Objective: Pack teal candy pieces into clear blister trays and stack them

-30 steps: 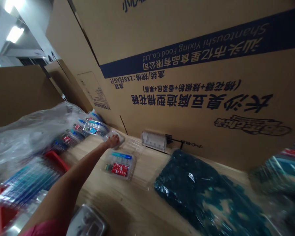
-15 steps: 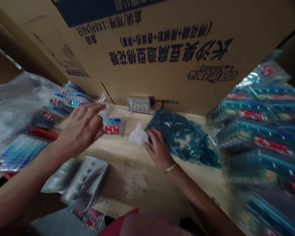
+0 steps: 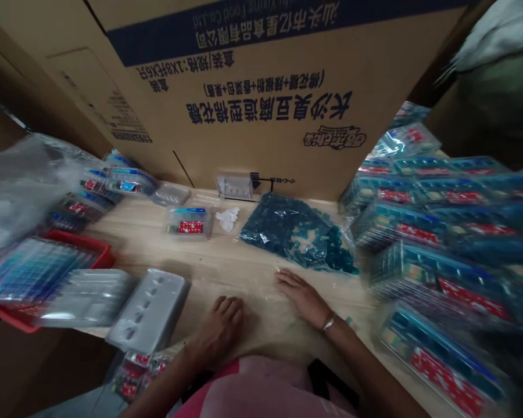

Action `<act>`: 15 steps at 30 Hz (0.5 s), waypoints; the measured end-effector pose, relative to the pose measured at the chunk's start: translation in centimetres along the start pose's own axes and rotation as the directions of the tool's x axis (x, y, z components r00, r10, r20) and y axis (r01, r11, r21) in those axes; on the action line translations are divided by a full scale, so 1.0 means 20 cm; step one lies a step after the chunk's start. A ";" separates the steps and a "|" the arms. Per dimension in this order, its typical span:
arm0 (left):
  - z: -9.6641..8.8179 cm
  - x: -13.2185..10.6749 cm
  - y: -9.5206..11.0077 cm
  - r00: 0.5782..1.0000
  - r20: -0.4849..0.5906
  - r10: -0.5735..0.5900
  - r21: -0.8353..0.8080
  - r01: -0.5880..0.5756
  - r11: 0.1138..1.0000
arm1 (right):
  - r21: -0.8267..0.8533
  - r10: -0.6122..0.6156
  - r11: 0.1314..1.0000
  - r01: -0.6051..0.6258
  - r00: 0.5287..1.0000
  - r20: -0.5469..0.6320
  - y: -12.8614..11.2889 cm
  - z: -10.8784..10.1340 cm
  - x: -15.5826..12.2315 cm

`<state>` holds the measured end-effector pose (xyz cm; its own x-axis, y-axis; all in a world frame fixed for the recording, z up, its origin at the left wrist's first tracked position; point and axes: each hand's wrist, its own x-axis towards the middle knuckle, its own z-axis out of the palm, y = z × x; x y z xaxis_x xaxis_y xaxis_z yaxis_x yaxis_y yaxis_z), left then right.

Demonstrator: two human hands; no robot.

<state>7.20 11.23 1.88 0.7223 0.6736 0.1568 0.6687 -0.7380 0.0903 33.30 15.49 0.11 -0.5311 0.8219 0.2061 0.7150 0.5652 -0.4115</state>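
My left hand [image 3: 220, 328] rests on the pale wooden table [image 3: 253, 278] near its front edge, its fingers loosely curled and holding nothing. My right hand [image 3: 303, 298], with a bracelet at the wrist, lies flat on the wood and touches nothing else. Closest to it is a clear bag of teal pieces [image 3: 298, 232], a short way ahead. Farther back stand a clear plastic tray [image 3: 189, 223] with blue and red items inside and a crumpled white scrap [image 3: 227, 219]. A grey moulded tray [image 3: 148, 310] lies to the left of my left hand.
Stacks of blurred blister-packed sets [image 3: 436, 244] rise on the right. A red crate [image 3: 81, 247] of packs and a plastic sheet [image 3: 21, 191] sit on the left. A large cardboard carton [image 3: 253, 98] stands along the table's far side.
Both hands have drawn back towards me onto the bare wood, away from the tray and teal bag. The white scrap now lies beside the tray, and the view has swung steadier.
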 end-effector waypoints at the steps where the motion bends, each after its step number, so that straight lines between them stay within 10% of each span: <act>1: 0.01 0.01 0.00 1.000 -0.004 -0.020 -0.031 0.020 0.999 | -0.021 0.020 1.000 -0.020 0.999 -0.033 0.00 -0.02 -0.02; 9: -0.01 -0.09 0.00 0.964 -0.189 -0.187 -0.123 0.166 0.978 | -0.123 0.252 0.956 -0.266 0.961 -0.115 -0.17 -0.01 -0.19; 15: -0.05 -0.06 0.07 0.989 0.060 -0.134 -0.189 0.143 0.972 | -0.140 0.253 0.955 -0.262 0.964 -0.080 -0.09 0.05 -0.07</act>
<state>7.13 9.27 2.78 0.6356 0.7674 0.0844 0.7194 -0.6284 0.2959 32.33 13.14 -0.22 -0.2948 0.9411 0.1653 0.8857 0.3341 -0.3223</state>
